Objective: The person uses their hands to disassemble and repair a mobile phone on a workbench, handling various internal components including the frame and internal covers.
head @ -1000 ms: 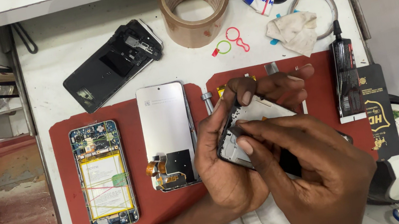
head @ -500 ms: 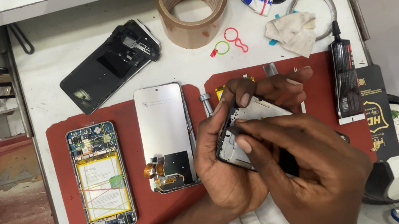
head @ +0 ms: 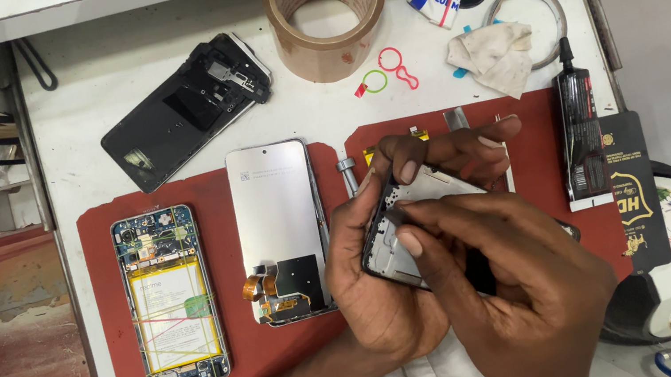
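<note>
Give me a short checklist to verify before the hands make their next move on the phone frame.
1. Left hand grips the phone frame: ok.
2. Right hand thumb presses on the frame: ok.
3. Frame is held above the red mat: ok.
4. Screen panel lies apart from the hands: ok.
5. Open phone with its battery lies flat on the mat: ok.
6. Small parts under the hands: cannot tell.

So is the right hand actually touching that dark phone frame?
Touching. The head view shows the right hand with its thumb pressed on the dark phone frame, which the left hand grips.
</note>
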